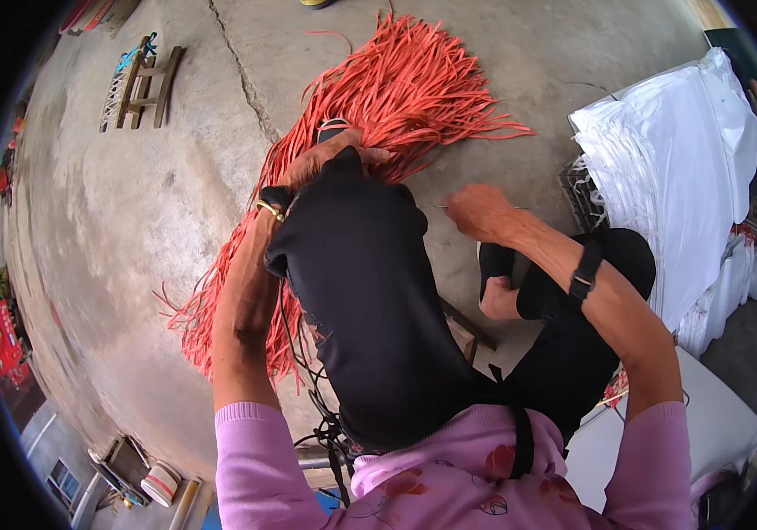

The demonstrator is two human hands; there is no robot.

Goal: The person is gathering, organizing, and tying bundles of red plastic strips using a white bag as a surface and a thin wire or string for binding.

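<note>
- While we sit low over the concrete floor [131, 203], our work centres on the big bundle of red-orange strips [405, 88], which fans out ahead of our knee and trails back down our left side toward the hip.
- Our left hand [330, 157] lies on top of the bundle just past the knee, fingers curled down into the strips and gripping a small bunch of them; a gold bangle [269, 210] sits at that wrist.
- Our right hand [482, 212] hovers apart from the bundle, fingertips pinched together on what looks like a thin needle or wire, too fine for us to tell for certain.
- We judge the step in hand to be separating or gathering a few strips with the left hand while the right readies its fine tool.
- We judge the next move calls for bringing the right hand across to the gripped bunch, with the left holding it firmly.
- Our black-trousered knee [370, 291] rises between both arms, and a dark strap [583, 274] circles the right forearm.
- Farther right lies a stack of white woven sheets [670, 150]; a small wooden stool [144, 84] lies off at the upper left.
</note>
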